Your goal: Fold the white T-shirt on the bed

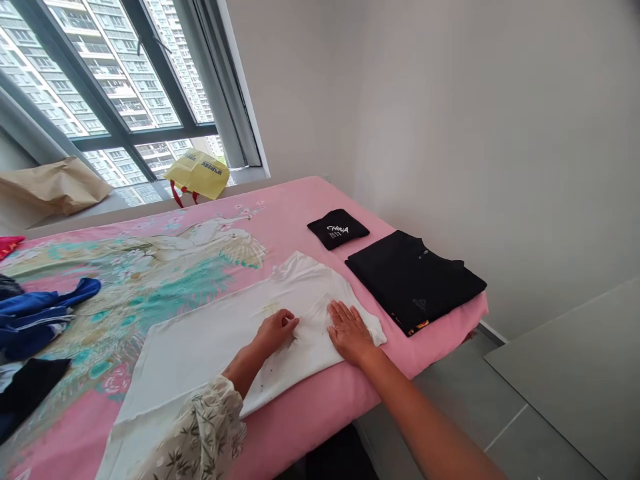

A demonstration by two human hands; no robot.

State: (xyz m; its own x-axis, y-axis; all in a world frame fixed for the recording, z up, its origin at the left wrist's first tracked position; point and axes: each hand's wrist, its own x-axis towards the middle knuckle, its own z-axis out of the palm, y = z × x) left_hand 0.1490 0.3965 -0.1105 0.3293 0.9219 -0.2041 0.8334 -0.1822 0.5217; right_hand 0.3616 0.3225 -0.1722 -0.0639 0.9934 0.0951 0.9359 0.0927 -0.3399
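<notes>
A white T-shirt (200, 340) lies spread on the bed, its shoulder and sleeve end toward the right and its hem toward the lower left. My left hand (275, 331) is on the middle of the shirt, fingers curled in and pinching the cloth, which creases below the fingertips. Flat on the shirt near its sleeve, my right hand (347, 331) has its fingers stretched out. Small dark specks show on the cloth by the near edge. Just right of the shirt rests a folded black T-shirt (410, 277), and beyond it a smaller folded black garment (338, 230) with "CHINA" lettering.
A pink patterned sheet (295, 207) covers the bed. Blue and black clothes (35, 320) are heaped at the left. On the window ledge sit a yellow bag (200, 173) and a brown paper bag (55, 187). A wall (475, 133) borders the far right side.
</notes>
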